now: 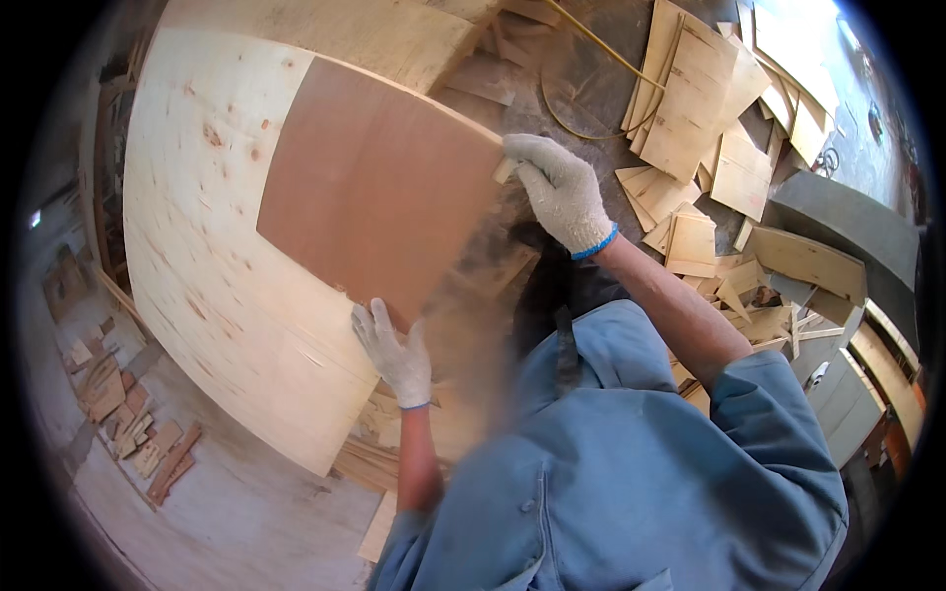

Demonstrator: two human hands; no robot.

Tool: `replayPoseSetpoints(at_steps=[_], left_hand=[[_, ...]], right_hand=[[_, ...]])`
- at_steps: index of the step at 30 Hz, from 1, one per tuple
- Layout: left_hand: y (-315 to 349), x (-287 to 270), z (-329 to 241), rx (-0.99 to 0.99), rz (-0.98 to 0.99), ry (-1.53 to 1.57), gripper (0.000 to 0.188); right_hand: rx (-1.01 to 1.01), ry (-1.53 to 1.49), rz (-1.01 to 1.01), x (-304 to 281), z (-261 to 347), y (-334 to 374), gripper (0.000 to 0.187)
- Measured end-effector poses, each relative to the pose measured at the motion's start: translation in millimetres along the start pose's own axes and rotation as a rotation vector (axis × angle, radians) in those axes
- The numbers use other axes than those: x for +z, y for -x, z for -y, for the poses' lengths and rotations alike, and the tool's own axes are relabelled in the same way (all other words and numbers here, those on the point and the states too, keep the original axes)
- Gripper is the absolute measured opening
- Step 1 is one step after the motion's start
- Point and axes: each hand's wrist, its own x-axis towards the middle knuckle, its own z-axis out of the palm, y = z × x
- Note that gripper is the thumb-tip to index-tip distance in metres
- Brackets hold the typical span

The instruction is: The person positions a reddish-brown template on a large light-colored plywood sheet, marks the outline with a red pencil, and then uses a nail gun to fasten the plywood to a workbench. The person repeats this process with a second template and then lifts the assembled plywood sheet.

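Observation:
A reddish-brown veneer sheet (pixel 370 172) lies on a larger pale, knotty plywood board (pixel 212 197). My left hand (pixel 394 355), in a whitish knitted glove, rests at the sheet's near corner. Its fingers are stretched out and the thumb stands apart. At the far right corner of the sheet is my right hand (pixel 564 189), gloved alike with a blue cuff. Its fingers are bent closed on a small pale piece of wood (pixel 505 169), mostly hidden under them. The sheet's right edge is blurred.
Loose thin boards (pixel 690 108) are heaped on the floor at the far right. Wood offcuts (pixel 138 424) lie on the floor at left. A yellow hose (pixel 601 44) runs behind the work. Beneath the plywood is a stack of boards (pixel 365 463).

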Motion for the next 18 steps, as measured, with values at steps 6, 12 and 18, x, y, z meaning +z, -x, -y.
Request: replayPoseSetpoints(at_steps=[6, 12, 18], left_hand=[[0, 1, 4, 0.003, 0.019, -0.029, 0.077], [3, 6, 14, 0.02, 0.011, -0.023, 0.081], [-2, -1, 9, -0.034, 0.103, -0.042, 0.082]], right_hand=[[-0.016, 0.048, 0.066, -2, 15, -1, 0.022], [-0.062, 0.249, 0.185, -7, 24, -6, 0.022], [-0.099, 0.302, 0.213, -8, 15, -3, 0.024]])
